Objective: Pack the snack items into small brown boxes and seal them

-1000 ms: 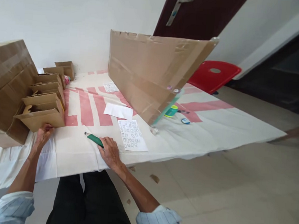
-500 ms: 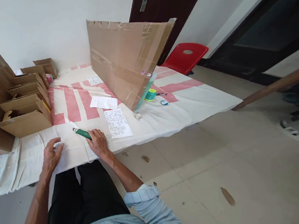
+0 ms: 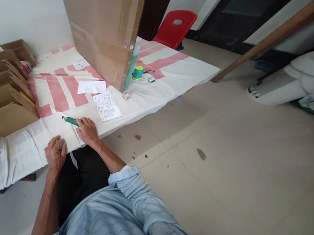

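My right hand [image 3: 87, 131] is closed around a green utility knife [image 3: 72, 120], whose dark tip points left, low over the white cloth. My left hand [image 3: 55, 152] rests on the table's front edge, its fingers bent but apart, with nothing visible in it. Beyond the knife, a sheet with small drawn shapes [image 3: 107, 106] lies on the cloth. Behind that are a blank white paper [image 3: 91, 87] and a smaller printed sheet [image 3: 81, 63].
Several open cardboard boxes [image 3: 12, 117] stand in a row at left. A large cardboard panel [image 3: 104, 30] stands upright on the tablecloth [image 3: 159, 92]. Beside it are a green tape roll [image 3: 138, 73] and a small blue-white round item [image 3: 151, 79]. A red chair [image 3: 176, 28] stands behind.
My view has swung right and down, so the table shifts left and up. My left hand has settled on the table edge, fingers more bent. My right hand keeps holding the utility knife.
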### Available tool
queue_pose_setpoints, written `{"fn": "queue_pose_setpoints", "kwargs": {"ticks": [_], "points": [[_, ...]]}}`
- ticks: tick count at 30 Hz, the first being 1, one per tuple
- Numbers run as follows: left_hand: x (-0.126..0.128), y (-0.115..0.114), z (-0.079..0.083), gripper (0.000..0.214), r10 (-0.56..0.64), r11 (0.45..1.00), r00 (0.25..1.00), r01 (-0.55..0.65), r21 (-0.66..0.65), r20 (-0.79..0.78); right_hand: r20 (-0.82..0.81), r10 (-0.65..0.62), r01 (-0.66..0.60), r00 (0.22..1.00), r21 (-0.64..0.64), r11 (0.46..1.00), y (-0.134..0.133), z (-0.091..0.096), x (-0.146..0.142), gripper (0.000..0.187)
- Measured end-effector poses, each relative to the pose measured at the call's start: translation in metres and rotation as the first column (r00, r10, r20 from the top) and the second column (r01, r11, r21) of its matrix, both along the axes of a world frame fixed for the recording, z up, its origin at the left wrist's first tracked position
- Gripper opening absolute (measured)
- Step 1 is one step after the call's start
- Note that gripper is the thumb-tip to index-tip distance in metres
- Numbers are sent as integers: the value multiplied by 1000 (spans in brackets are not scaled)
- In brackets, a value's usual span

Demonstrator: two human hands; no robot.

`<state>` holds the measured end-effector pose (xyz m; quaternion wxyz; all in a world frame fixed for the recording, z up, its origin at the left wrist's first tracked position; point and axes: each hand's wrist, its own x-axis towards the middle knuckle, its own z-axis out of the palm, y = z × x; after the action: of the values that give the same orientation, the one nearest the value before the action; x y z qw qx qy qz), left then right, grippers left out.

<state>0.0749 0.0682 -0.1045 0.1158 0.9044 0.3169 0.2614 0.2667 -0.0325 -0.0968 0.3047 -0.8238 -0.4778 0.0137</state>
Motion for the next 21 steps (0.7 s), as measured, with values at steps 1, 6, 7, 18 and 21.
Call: {"fn": "queue_pose_setpoints", "kwargs": {"ticks": [1,6,7,18,21], "points": [[-1,-3,0,24,5,1000,1000,-5,14,2,-3,0,0,1000,3,1000,-1,1,-1,51],[-5,-24,-6,26,65,995,998,-66,71,20,-3,14,-14,1000,14,1000,-3,5,2,47],[-7,-28,-7,27,68,995,997,-69,68,22,-4,16,-16,1000,18,1000,-4,5,3,47],[-21,-49,-15,40,25,992,999,-20,123,-38,-47,42,-38,998,72,997,-8,8,6,47],[-21,-50,-13,41,29,991,998,-21,136,-56,-60,47,-42,997,83,996,-9,7,6,46]]}}
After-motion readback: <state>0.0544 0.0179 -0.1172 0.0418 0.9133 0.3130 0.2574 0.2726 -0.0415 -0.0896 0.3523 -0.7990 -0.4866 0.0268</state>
